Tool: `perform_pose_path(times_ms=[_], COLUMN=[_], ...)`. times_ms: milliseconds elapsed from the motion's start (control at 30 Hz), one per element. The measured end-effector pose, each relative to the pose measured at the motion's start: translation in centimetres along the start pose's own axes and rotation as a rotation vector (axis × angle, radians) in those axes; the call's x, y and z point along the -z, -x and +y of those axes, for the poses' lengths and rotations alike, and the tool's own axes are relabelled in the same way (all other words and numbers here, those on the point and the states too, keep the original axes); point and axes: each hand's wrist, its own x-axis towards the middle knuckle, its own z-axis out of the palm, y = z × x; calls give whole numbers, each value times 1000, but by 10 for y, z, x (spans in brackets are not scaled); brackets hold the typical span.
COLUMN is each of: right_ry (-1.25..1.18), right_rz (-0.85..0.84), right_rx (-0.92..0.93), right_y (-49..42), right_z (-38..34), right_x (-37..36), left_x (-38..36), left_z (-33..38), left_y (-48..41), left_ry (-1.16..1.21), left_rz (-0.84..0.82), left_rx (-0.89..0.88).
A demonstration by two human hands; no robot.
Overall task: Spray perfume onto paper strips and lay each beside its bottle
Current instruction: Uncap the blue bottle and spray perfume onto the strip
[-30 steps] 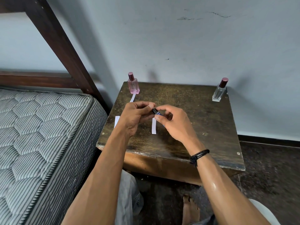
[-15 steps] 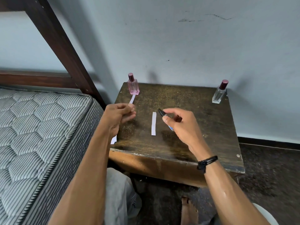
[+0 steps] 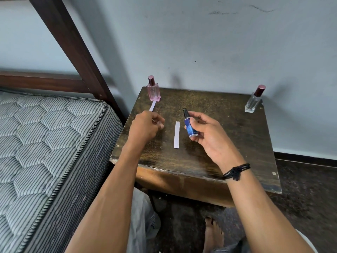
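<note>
Small dark wooden table (image 3: 237, 143), worn top, far edge against the wall (image 3: 200, 42) at 12 o'clock. Near edge faced the person at 6 o'clock. Mattress (image 3: 45, 143) lay close along the table's 9 o'clock side, with a slanting bed-frame post (image 3: 73, 42) rising at 10 o'clock, so room was tight there. The 3 o'clock side gave onto dark floor (image 3: 310, 198). Bare tabletop lay from centre out to 3 o'clock and down to the 5 o'clock corner. Pink bottle (image 3: 154, 91) stood upright and capped at the 11 o'clock corner, with a paper strip (image 3: 152, 106) lying just in front of it, its far end at the bottle's base. Clear bottle (image 3: 253, 101) stood upright and capped at the 1 o'clock corner, near the edge, well apart from both hands. A second strip (image 3: 176, 135) lay flat at table centre, running 12 to 6, between the hands and touched by neither. Right hand (image 3: 209, 136) was at 3 o'clock of that strip and gripped a small blue bottle (image 3: 189, 127) with thumb and fingers round its body, black nozzle uncapped and tilted toward 11 o'clock, just beside the strip. Black cord wristband (image 3: 236, 171) on that wrist. Left hand (image 3: 145, 127) hovered at 9 o'clock of the strip, fingers curled inward, but whether they held anything could not be told. A bare foot (image 3: 213, 232) showed on the floor below the near edge.
</note>
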Motion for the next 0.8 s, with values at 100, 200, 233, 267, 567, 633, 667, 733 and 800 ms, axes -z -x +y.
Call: perform_pose_path(times_ms=[100, 200, 233, 267, 567, 633, 667, 733, 800], right_ry=[-55, -129, -152, -164, -151, -180, -192, -199, -185], right_rz=[-14, -22, -32, -44, -147, -170, -178, -176, -150], right_rx=[-18, -28, -35, -45, -81, -83, -84, -80, -72], right_y=[-1, -1, -1, -1, -2, -3, -3, -4, -4], right_z=[1, -2, -3, -4, -6, -7, -7, -9, -10], right_x=[1, 2, 3, 4, 9, 9, 9, 10, 10], left_x=[-3, -3, -3, -3, 3, -6, -12, -25, -35], left_z=[-2, -2, -2, -4, -2, 4, 7, 12, 16], left_y=[-1, 0, 0, 0, -4, -3, -2, -1, -2], left_ry=[-39, -62, -63, -61, -85, -118, -151, -225, -301], left_rz=[-40, -47, -53, -66, -59, -21, -14, -29, -35], left_rx=[-10, -28, -35, -42, -351, -402, -428, -458, -469])
